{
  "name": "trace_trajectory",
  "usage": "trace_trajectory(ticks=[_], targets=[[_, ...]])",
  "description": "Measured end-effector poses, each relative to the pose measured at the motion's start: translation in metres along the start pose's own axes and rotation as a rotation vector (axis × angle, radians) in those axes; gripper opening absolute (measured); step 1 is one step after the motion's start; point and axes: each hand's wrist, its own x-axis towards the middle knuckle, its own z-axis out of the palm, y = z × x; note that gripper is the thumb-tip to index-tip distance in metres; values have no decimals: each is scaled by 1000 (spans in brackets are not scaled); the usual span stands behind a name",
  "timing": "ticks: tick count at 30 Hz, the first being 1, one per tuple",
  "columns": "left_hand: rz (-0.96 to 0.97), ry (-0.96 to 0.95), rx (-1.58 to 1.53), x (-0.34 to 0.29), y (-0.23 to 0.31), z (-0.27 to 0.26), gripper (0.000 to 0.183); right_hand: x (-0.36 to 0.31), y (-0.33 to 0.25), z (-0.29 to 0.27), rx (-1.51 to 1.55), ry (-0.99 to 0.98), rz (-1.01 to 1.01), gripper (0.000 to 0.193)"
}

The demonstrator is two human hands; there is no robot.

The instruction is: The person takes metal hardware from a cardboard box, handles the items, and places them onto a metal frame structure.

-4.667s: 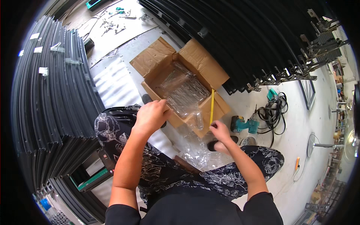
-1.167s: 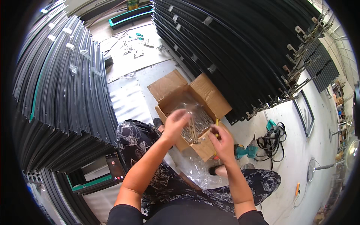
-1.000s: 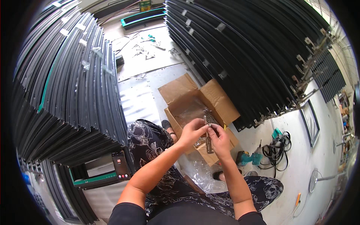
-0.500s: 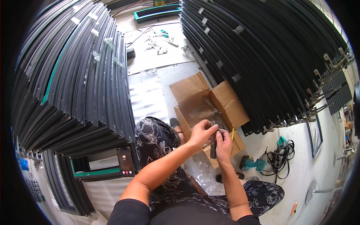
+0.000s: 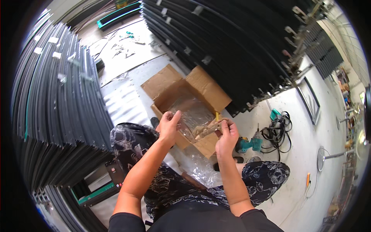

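Note:
My right hand is closed, its thumb and fingertips pinching one end of a narrow metal bar that slants down to the left. The bar is smeared, so its exact kind does not show. My left hand is raised to the left, fingers bent and apart from the bar; whether something thin and clear is in its fingertips cannot be made out. Below both hands stands an open cardboard box lined with clear plastic film. A small yellow thing shows behind the bar.
Stacked dark frames rise at the left and right. A teal cordless drill and a coiled black cable lie on the floor at the right. Crumpled plastic lies between my legs. Small loose parts are scattered farther off.
My hands have moved apart; both were on the bar before. The bar has swung from upright to slanting and stays in my right hand. The whole view has turned rightward.

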Motion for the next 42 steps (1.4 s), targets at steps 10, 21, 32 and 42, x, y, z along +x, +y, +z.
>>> trace_trajectory(ticks=[10, 21, 32, 42], targets=[[61, -418, 230, -41, 1, 46, 13, 30, 21, -88, 8, 81, 342, 7], [528, -250, 719, -63, 12, 95, 17, -6, 5, -104, -954, -112, -380, 36], [617, -512, 762, -89, -8, 123, 19, -8, 1, -92, -1215, -180, -423, 31], [664, -554, 938, -82, 9, 104, 27, 82, 3, -152, -1310, -168, -355, 37]])
